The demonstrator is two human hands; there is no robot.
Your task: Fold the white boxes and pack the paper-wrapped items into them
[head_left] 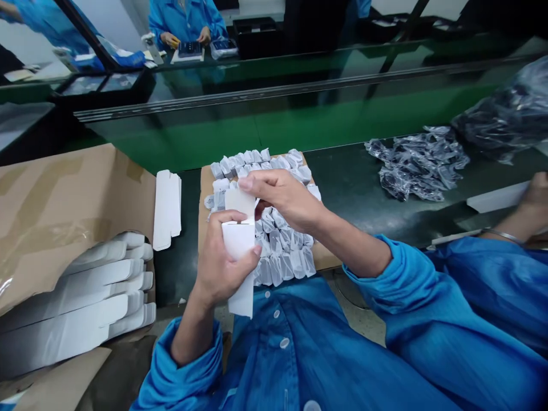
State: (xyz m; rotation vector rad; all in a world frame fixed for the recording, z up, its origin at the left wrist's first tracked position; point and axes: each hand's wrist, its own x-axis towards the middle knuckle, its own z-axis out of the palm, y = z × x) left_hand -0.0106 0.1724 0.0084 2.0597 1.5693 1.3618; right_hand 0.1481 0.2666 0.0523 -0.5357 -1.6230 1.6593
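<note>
My left hand [225, 257] is wrapped round a small upright white carton [240, 268], held above my lap. My right hand [285, 197] pinches the carton's top flap [240, 201] between thumb and fingers. Just behind both hands lies a brown cardboard sheet [206, 180] covered with several small clear-wrapped white packets [282, 251].
A cardboard box [64, 200] at the left holds stacked flat white cartons [85, 297]; one flat carton [168, 208] lies beside it. Bagged dark parts [417, 162] lie at the right by a co-worker's hand [535, 200]. Another person in blue [186, 20] works beyond the green belt [278, 125].
</note>
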